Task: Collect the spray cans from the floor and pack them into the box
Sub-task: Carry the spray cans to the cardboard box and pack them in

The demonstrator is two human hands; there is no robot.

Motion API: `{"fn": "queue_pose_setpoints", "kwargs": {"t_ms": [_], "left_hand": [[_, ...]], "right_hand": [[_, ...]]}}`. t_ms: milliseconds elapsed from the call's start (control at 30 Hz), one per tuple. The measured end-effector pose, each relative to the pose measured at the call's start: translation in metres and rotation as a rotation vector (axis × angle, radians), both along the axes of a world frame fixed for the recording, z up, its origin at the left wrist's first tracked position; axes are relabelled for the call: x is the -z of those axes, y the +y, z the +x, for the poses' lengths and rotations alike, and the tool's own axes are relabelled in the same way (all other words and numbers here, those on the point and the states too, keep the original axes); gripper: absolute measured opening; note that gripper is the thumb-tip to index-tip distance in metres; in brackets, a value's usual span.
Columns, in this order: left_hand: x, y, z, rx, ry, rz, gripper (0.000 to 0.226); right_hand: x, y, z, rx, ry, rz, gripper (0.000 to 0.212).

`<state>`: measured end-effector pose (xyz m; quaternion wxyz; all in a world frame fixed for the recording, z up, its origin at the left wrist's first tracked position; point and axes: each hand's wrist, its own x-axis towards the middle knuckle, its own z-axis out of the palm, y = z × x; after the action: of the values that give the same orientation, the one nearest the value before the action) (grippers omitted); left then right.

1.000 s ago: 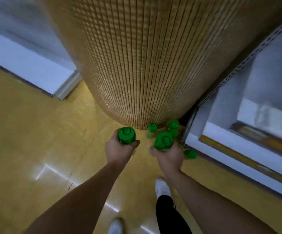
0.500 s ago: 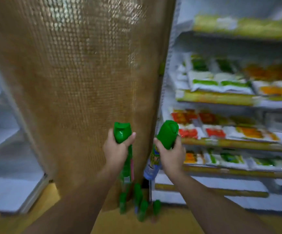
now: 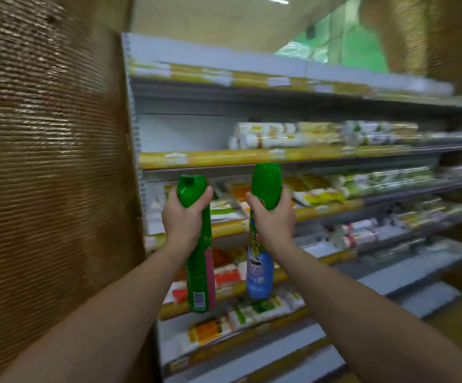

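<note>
Spray cans, before the shelving (image 3: pixel 279 157): green can (image 3: pixel 200 275) hangs upright below the left hand (image 3: pixel 181 218), blue-bodied can (image 3: pixel 260 269) below the right hand (image 3: pixel 270 221), each grip closed round the cap end. Box unseen.

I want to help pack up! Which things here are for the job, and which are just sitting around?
For the job: tall green spray can with a pink side, in the left hand; green-capped spray can with a blue bottom, in the right hand.
Just sitting around: brown ribbed pillar; white shop shelves with yellow edge strips; blurry packets on them.
</note>
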<state>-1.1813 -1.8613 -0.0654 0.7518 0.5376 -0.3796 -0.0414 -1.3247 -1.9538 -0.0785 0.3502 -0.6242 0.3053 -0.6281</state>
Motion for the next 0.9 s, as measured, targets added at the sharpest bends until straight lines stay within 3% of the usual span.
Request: {"fn": "queue_pose_setpoints", "kwargs": {"t_ms": [200, 467, 567, 900], "left_hand": [[-0.020, -0.093, -0.110, 0.159, 0.005, -0.039, 0.066], [-0.004, -0.198, -0.248, 0.403, 0.053, -0.051, 0.034], [0.004, -0.228, -0.289, 0.508, 0.091, -0.037, 0.044], [0.015, -0.348, -0.385, 0.815, 0.044, 0.019, 0.036]], "right_hand": [[-0.033, -0.053, -0.122, 0.169, 0.022, -0.066, 0.042], [-0.035, -0.109, -0.258, 0.357, 0.038, -0.048, 0.040], [-0.028, -0.132, -0.295, 0.436, 0.050, -0.020, 0.041], [-0.002, -0.214, -0.380, 0.699, 0.039, 0.064, 0.047]]}}
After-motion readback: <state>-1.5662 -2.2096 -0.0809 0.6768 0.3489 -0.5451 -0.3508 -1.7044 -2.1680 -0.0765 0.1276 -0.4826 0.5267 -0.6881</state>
